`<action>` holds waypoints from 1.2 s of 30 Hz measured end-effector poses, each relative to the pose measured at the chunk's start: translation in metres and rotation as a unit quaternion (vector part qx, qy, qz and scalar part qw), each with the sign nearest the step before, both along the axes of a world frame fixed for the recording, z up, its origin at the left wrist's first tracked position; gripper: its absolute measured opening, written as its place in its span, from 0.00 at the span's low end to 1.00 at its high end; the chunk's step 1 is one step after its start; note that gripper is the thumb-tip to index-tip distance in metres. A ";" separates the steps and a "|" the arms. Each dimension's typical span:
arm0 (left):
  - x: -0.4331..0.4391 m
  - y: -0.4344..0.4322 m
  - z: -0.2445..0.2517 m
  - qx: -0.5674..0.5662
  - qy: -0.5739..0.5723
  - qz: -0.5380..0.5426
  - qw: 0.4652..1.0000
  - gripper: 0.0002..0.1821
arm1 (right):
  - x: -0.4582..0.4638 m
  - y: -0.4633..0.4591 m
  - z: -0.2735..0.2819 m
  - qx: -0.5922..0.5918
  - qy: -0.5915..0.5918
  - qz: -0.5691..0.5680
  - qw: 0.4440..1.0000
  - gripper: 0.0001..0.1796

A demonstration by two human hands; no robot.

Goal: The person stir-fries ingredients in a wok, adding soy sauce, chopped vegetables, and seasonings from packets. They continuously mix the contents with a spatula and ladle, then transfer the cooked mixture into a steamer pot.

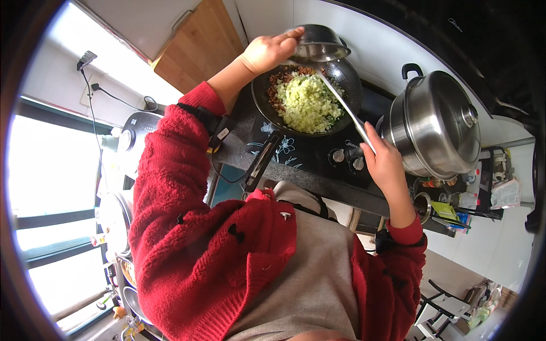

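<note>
My left hand [273, 47] grips the rim of a dark metal bowl [322, 40], tilted above the far edge of a black wok [352, 87]. Finely chopped pale-green vegetable [309, 102] is heaped in the wok. Beneath and behind it lie browned, minced bits [277, 87] of food, and some darker green shows at the right. My right hand [384, 160] holds the long handle of a metal cooking utensil [343, 104]. Its far end is up by the bowl, over the food, and its head is mostly hidden. The wok's long handle [262, 162] points back towards me.
The wok stands on a black Midea cooktop with knobs [338, 155]. Right of it is a large lidded steel steamer pot [426, 123]. A wooden board [200, 47] leans at the back left. A rice cooker [136, 136] and hanging power cord [91, 102] are at the left.
</note>
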State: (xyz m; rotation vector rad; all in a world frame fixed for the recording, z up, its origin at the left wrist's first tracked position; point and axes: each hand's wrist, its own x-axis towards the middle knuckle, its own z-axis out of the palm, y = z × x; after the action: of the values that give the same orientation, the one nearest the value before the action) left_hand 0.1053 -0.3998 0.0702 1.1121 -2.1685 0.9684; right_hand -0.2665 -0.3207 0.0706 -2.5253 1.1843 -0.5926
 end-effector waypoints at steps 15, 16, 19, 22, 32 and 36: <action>0.050 0.019 -0.024 0.099 0.562 0.180 0.801 0.11 | -0.013 -0.032 -0.064 0.066 0.126 0.036 0.989 0.25; 0.049 0.021 -0.023 0.105 0.556 0.184 0.803 0.11 | -0.011 -0.040 -0.050 0.085 0.185 0.066 0.977 0.23; 0.037 0.021 -0.014 0.122 0.523 0.155 0.830 0.12 | 0.036 -0.072 -0.009 -0.079 -0.055 0.144 0.985 0.10; 0.014 0.018 -0.002 0.163 0.454 0.123 0.867 0.13 | 0.122 -0.115 0.010 -0.211 -0.072 0.288 0.931 0.11; -0.010 0.027 0.008 0.145 0.398 0.083 0.902 0.11 | 0.199 -0.190 -0.052 -0.236 -0.074 0.145 0.958 0.11; -0.013 0.022 -0.005 0.048 0.401 0.038 0.914 0.14 | 0.209 -0.163 -0.070 0.090 -0.215 0.157 0.960 0.10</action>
State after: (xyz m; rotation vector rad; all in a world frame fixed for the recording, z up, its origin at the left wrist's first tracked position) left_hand 0.0922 -0.3777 0.0652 1.3426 -1.5083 0.3193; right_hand -0.0571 -0.4832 0.0011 -2.2092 0.6356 -0.8493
